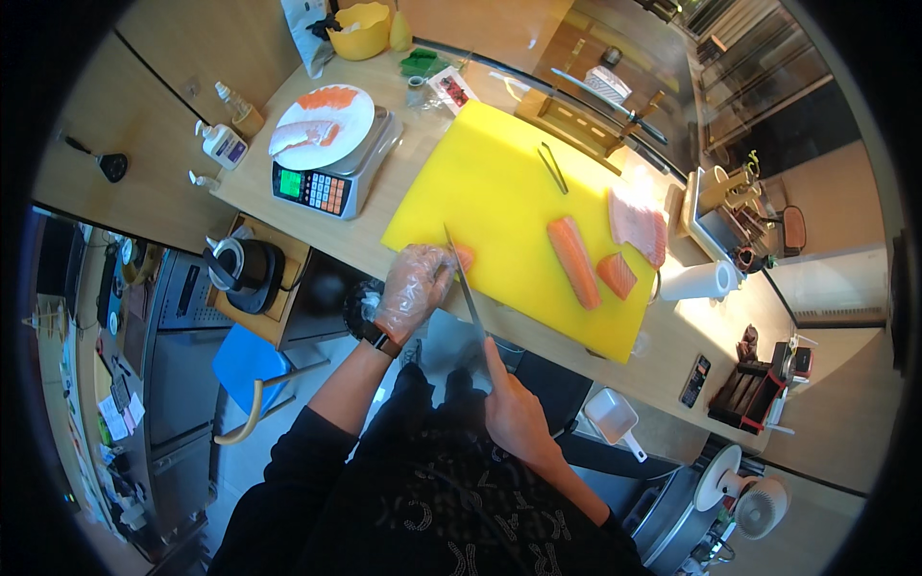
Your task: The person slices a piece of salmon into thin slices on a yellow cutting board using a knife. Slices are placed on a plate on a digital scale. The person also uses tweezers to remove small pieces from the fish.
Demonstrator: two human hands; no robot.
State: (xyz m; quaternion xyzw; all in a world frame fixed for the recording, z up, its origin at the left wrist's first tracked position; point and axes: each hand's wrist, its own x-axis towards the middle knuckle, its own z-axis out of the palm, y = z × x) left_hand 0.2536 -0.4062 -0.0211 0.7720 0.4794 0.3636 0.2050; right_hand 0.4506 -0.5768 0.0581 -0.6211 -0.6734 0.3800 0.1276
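My left hand [419, 282], in a clear plastic glove, rests at the near left edge of a yellow cutting board [490, 187]. Its curled fingers touch a small piece of salmon [464, 257], mostly hidden behind them and the blade. In my bare right hand [515, 410] is the handle of a long, thin knife [470, 291]. The blade points away from me and lies against the salmon piece, beside my left fingers. Farther right on the board are a long salmon block [574, 263], a smaller salmon chunk [616, 276] and a flat salmon fillet [637, 225].
Metal tweezers [553, 169] lie on the board's far part. On the left, a digital scale [338, 180] bears a white plate [360, 115] with salmon slices. A wooden knife rack [569, 129] stands behind the board; a paper towel roll [699, 281] lies at right.
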